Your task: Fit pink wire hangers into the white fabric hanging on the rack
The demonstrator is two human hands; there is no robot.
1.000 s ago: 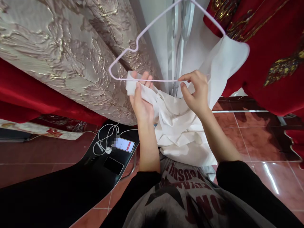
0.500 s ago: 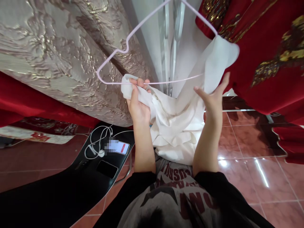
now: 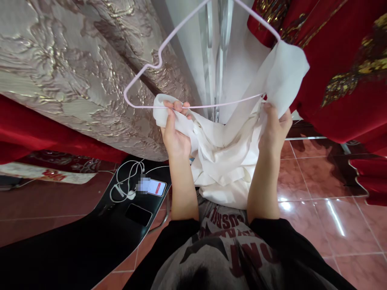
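Note:
A white garment (image 3: 223,155) hangs in loose folds between my hands and spreads down to my lap. My left hand (image 3: 177,135) pinches one end of it, with the fingers at the lower bar of a pale pink hanger (image 3: 161,50). The hanger's left shoulder is bare. Its right shoulder sits inside the other end of the garment, which drapes over it. Just below that end, my right hand (image 3: 273,127) is closed on the white cloth near the right end of the bar. Some of its fingers are hidden behind the fabric. The hanger's hook is out of view.
On the left, a black chair (image 3: 99,229) bears a lit phone (image 3: 155,188), a dark phone (image 3: 138,214) and a white cable (image 3: 130,177). Beige embossed fabric (image 3: 75,68) hangs at the upper left, red garments with gold trim (image 3: 341,80) at the right. Red tiles (image 3: 326,225) cover the floor.
My right hand, open with thumb and fingers spread before, has closed on the white cloth. The garment's right end has spread wider over the hanger. My left hand keeps its hold.

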